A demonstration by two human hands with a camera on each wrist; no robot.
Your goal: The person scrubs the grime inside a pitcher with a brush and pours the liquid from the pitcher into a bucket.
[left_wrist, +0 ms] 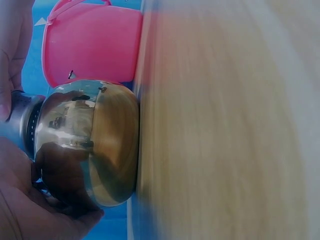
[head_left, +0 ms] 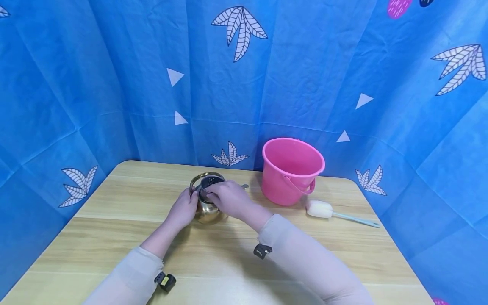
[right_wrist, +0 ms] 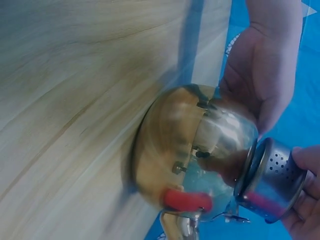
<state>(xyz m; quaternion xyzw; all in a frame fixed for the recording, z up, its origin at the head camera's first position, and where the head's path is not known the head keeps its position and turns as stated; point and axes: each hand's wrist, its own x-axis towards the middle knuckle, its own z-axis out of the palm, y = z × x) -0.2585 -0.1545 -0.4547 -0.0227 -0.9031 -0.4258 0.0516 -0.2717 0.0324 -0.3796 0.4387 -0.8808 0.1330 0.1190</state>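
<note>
A shiny gold metal teapot (head_left: 207,214) stands on the wooden table, its loop handle (head_left: 195,178) raised. My left hand (head_left: 184,209) holds the pot's left side near the rim. With thumb and fingers, my right hand (head_left: 233,198) pinches a perforated steel tea infuser (right_wrist: 276,175) at the pot's mouth. In the right wrist view the infuser lies in line with the opening, mostly outside it. The pot's spout (right_wrist: 186,227) points away from the left hand. The right hand partly covers the infuser in the head view.
A pink bucket (head_left: 284,186) with its handle lowered stands at the back right. Before it lies a white sponge brush (head_left: 320,209) with a pale blue handle (head_left: 356,219). Blue patterned curtain (head_left: 228,84) surrounds the wooden table (head_left: 213,262) at the back and sides.
</note>
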